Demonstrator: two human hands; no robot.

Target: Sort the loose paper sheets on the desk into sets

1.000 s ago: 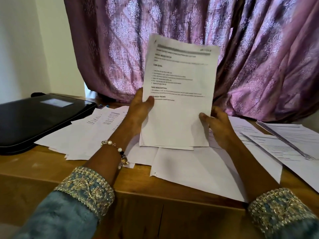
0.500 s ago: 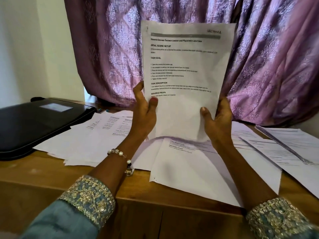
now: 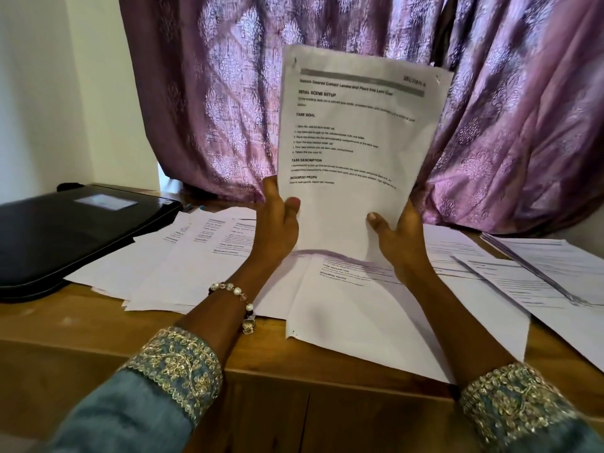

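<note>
- Two hands on one held sheaf [image 3: 353, 152] — the left hand [image 3: 277, 227] pinches its lower left edge with the thumb in front, and the right hand [image 3: 397, 238] grips the lower right corner the same way, fingers hidden behind the paper.
- It stands upright and tilted, clear of the desk [image 3: 81, 325], in front of the purple curtain [image 3: 523, 109], with its bottom edge just above the spread sheets.
- More than one sheet may be in that grip — the edges at the top right look doubled — so a page could slide out unnoticed if either thumb eases.
- Held only at the bottom, the tall paper could flop backward or fold over, hiding the heading needed to sort it.
- Below, the loose sheets on the left [image 3: 183, 256] overlap in a fan, and the middle sheet [image 3: 376, 322] hangs over the front edge of the desk; a brush from a sleeve [image 3: 170, 371] could send it to the floor.
- Right-hand sheets [image 3: 539, 276] lie askew, overlapping — setting the sheaf down carelessly could mix two sets.
- Black case [image 3: 65, 230] sits touching the left fan, leaving little room for a fresh pile there.
</note>
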